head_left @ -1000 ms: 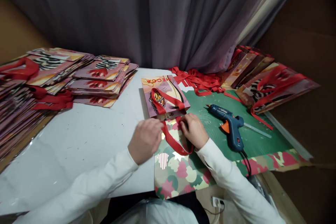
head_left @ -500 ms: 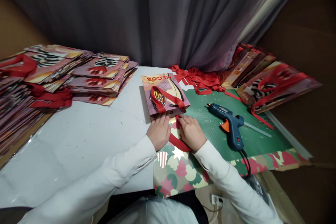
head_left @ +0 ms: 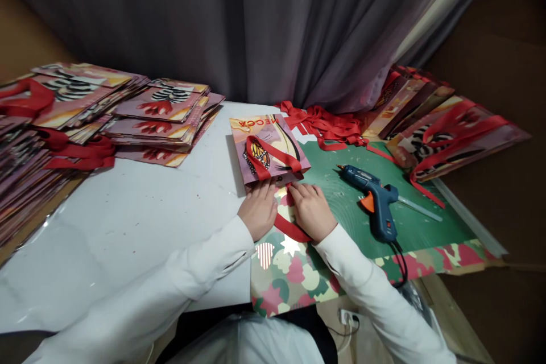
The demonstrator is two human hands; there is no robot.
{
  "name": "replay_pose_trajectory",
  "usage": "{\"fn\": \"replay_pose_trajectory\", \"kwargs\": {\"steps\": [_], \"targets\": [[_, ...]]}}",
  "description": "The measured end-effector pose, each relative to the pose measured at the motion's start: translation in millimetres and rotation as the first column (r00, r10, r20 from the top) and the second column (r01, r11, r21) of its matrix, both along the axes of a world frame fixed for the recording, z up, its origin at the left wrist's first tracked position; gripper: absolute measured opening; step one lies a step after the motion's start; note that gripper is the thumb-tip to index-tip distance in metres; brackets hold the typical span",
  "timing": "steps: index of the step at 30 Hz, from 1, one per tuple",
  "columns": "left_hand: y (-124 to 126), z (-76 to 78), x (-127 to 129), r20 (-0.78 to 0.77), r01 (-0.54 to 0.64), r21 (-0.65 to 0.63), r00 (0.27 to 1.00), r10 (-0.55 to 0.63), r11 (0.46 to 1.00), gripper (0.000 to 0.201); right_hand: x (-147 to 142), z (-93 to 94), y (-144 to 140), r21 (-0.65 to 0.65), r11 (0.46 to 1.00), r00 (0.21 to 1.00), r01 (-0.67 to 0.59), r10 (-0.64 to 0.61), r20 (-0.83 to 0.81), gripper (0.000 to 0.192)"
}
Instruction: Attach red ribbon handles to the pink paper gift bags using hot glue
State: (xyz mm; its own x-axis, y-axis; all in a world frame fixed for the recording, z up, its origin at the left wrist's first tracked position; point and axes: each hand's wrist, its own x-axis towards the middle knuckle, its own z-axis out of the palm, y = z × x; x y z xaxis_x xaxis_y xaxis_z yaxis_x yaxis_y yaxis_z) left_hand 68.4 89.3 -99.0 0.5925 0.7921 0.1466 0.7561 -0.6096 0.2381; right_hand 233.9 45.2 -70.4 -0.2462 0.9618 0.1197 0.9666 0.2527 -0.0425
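Note:
A small paper gift bag point(head_left: 271, 131) printed with a butterfly and MECCA lies with its mouth toward me. One red ribbon handle point(head_left: 279, 153) rests over its upper face. My left hand point(head_left: 258, 213) has its fingers at the left of the mouth, closed on the bag's near edge; its thumb is hidden. At the right of the mouth, the closed fingers of my right hand point(head_left: 313, 211) press a red ribbon end. Between the hands a second red ribbon point(head_left: 292, 229) loops toward me. The fingertips are partly hidden at the mouth.
A blue glue gun point(head_left: 377, 199) lies right on the green mat point(head_left: 341, 205), its cord running off the near edge. Loose red ribbons point(head_left: 326, 123) are heaped behind. Flat bags point(head_left: 157, 119) are stacked left; bags with handles point(head_left: 452, 136) stand right. A grey curtain point(head_left: 191, 23) hangs behind.
The view has shifted slightly. Both hands stay at the bag's mouth, with only slight finger movement; the bag and ribbon loop lie nearly as before.

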Motion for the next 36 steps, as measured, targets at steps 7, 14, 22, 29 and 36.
{"fn": "replay_pose_trajectory", "kwargs": {"steps": [7,14,22,29,36], "targets": [[0,-2.7,0,0.017,0.029,-0.005,0.999,-0.029,1.000,0.054,-1,0.1,2,-0.007,1.000,1.000,-0.009,0.009,0.026,0.044],[1,2.2,0,-0.001,0.023,0.001,1.000,-0.023,1.000,0.051,3,0.7,1,-0.033,0.999,1.000,-0.010,0.011,0.021,0.046],[2,8.5,1,-0.020,0.020,-0.026,1.000,-0.021,0.999,0.052,-6,11.0,27,-0.085,0.987,0.984,-0.135,0.123,-0.131,0.046],[24,18.1,-13,0.144,0.027,-0.279,0.989,0.015,0.960,0.035,-12,-6.1,44,-0.124,0.991,0.979,-0.048,0.022,-0.200,0.043],[42,15.9,-30,0.414,0.068,-0.448,0.900,0.140,0.891,0.031,1,-6.7,44,-0.152,0.988,0.996,0.006,-0.020,-0.087,0.047]]}}
